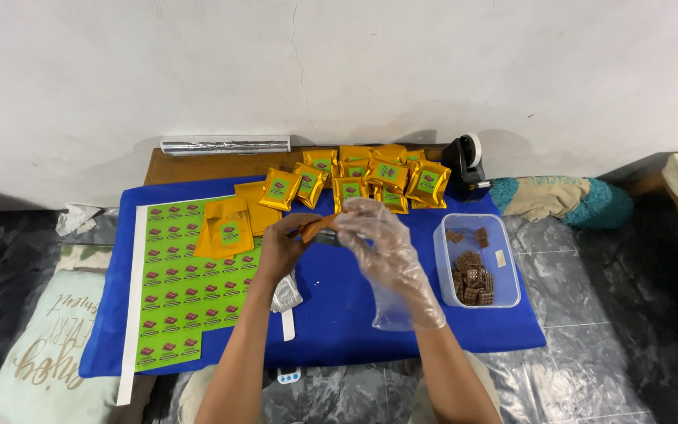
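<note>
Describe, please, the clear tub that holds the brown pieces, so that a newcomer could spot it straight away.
Start from the blue mat on the low table, and go to its right-hand edge, just below the black tape dispenser. There stands a clear plastic tub, rectangular with rounded corners and no lid, holding small brown studded squares. It is the only see-through container there; the gold pouches beside it are opaque.

Bare left hand (282, 245) and gloved right hand (380, 239) hold an orange pouch (315, 228) above the blue cloth (339, 314)
</note>
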